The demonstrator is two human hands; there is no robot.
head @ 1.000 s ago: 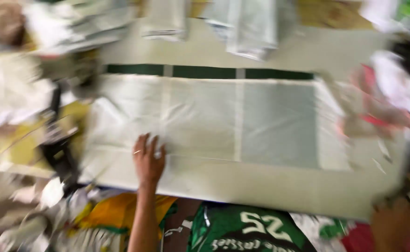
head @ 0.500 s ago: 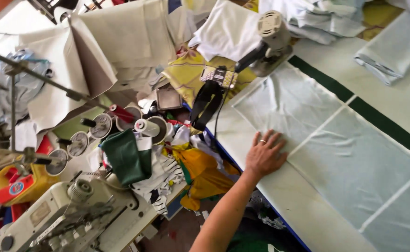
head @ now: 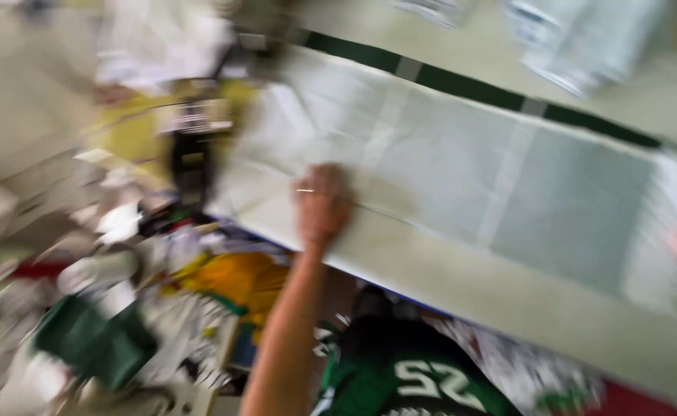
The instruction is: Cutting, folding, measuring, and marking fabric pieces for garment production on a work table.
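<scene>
The picture is smeared by motion. My left hand [head: 321,204] lies flat on the near left part of a large pale grey-green cloth panel [head: 461,177], with a ring on one finger. The panel is spread on a cream table [head: 508,300] and has pale stripes across it. A dark green band [head: 461,85] runs along its far edge. My forearm reaches up from the bottom middle. My right hand is not visible; a pink blur at the far right edge cannot be identified.
Folded pale cloth [head: 585,38] lies at the back right. Left of the table is clutter: a black tool [head: 192,166], yellow fabric [head: 230,277], a dark green piece [head: 95,347] and white scraps. My green shirt [head: 408,385] shows at the bottom.
The view has swung from the cluttered sewing area on the left back toward the table. My left hand stays pressed on the same spot of the cloth.
</scene>
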